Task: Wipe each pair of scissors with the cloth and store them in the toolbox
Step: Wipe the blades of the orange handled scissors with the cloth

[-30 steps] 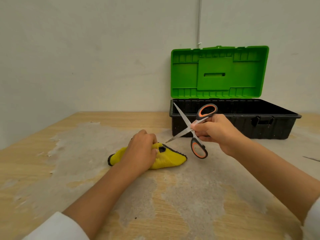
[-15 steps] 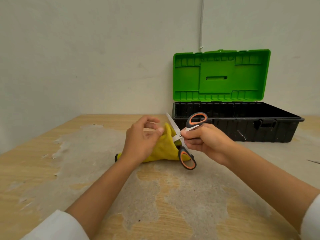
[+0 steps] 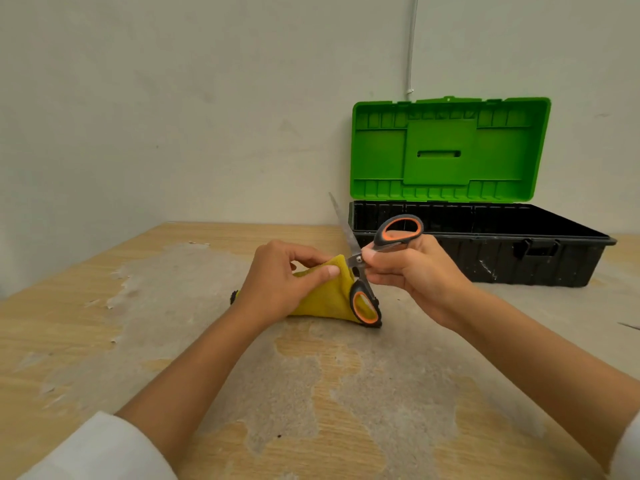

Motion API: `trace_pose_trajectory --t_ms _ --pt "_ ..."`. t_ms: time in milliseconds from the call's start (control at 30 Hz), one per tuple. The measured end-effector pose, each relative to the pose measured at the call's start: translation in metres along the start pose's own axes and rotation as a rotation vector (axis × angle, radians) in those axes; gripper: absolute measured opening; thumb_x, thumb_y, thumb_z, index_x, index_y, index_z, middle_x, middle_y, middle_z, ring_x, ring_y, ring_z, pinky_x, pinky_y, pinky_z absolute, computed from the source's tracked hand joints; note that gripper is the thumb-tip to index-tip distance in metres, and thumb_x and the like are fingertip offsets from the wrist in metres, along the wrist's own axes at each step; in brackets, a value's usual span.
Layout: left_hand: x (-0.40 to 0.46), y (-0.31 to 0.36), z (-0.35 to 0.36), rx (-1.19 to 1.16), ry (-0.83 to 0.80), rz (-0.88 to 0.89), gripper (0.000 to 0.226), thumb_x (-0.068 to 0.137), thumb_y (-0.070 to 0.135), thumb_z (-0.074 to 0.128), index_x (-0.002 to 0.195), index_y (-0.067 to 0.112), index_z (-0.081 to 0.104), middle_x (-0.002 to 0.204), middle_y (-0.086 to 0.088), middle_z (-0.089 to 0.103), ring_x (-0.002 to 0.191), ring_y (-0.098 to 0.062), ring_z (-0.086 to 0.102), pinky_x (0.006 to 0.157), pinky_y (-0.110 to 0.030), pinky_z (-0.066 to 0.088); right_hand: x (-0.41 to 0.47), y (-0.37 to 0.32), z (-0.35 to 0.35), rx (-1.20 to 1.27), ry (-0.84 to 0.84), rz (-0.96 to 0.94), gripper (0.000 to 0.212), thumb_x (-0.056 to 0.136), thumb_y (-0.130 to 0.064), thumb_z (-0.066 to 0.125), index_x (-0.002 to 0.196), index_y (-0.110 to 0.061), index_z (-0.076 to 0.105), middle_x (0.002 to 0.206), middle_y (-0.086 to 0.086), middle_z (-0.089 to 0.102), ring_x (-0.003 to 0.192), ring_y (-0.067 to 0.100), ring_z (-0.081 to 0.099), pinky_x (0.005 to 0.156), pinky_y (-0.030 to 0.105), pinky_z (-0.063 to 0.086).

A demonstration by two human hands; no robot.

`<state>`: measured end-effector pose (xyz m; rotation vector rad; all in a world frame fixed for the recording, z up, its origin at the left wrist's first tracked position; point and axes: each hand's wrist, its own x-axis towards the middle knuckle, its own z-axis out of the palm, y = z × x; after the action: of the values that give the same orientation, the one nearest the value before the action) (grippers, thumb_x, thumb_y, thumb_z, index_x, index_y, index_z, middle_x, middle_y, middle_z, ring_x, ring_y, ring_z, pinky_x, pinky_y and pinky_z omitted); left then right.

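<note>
Worn wooden tabletop, veneer peeled away in broad grey patches, set against a plain pale wall.

Scissors held up above the table near its middle, blades spread wide: one blade pointing up and slightly left, tip in front of the wall just left of the toolbox, the other hidden inside the cloth. Handles grey-black with orange lining; upper loop near the right hand's thumb, lower loop hanging down in front of the cloth, just above the table.

Yellow cloth bunched and partly lifted, lower edge lying on the table, upper fold raised against the scissors' pivot. Dark trim showing at both ends.

Left hand curled round the cloth, thumb and fingertips pinching the raised fold next to the pivot. Right hand closed on the scissors at the handle shanks just behind the pivot, thumb on top, fingers wrapped underneath.

White sleeves at both lower corners, forearms bare.

Toolbox behind the right hand, close to the wall, black base open, green lid standing upright. Inside of the base too dark to make out.

Thin white cable running down the wall behind the lid. Slim dark object on the table at the far right edge, too small to identify.
</note>
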<state>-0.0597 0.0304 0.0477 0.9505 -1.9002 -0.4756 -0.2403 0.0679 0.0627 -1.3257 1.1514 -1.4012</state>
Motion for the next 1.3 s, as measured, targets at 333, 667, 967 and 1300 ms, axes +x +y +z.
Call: trace_pose_trajectory --t_ms 333,667,967,1300 --pt "0.001 -0.006 0.003 -0.003 0.099 -0.023 0.026 0.064 0.056 0.070 0.064 0.030 0.071 0.065 0.006 0.070 0.063 -0.007 0.060 0.068 -0.032 0.051 -0.004 0.008 0.019 0.084 0.027 -0.030 0.013 0.083 0.001 0.063 0.093 0.009 0.066 0.078 0.012 0.068 0.067 0.016 0.067 0.060 0.019 0.057" --pt "0.002 -0.011 0.005 -0.012 0.071 -0.048 0.038 0.059 0.063 0.061 0.071 0.029 0.073 0.073 0.012 0.072 0.079 -0.005 0.064 0.090 -0.049 0.047 -0.005 0.010 0.019 -0.020 0.048 -0.048 0.012 0.084 0.000 0.063 0.092 0.007 0.067 0.076 0.014 0.068 0.065 0.015 0.067 0.058 0.019 0.056" --pt "0.001 -0.014 0.003 -0.003 0.040 -0.059 0.038 0.059 0.063 0.058 0.075 0.032 0.072 0.075 0.015 0.069 0.081 -0.005 0.057 0.093 -0.052 0.043 -0.003 -0.004 0.000 -0.076 0.072 -0.081 0.009 0.083 0.001 0.062 0.078 -0.002 0.069 0.070 0.011 0.069 0.061 0.016 0.068 0.059 0.021 0.058" --pt "0.002 -0.019 0.006 0.033 0.043 -0.008 0.033 0.064 0.064 0.053 0.070 0.035 0.066 0.071 0.014 0.064 0.076 -0.004 0.053 0.091 -0.054 0.042 -0.004 -0.002 0.003 0.010 0.077 -0.050 0.009 0.082 -0.001 0.063 0.076 0.003 0.069 0.068 0.014 0.067 0.053 0.014 0.066 0.053 0.018 0.055"
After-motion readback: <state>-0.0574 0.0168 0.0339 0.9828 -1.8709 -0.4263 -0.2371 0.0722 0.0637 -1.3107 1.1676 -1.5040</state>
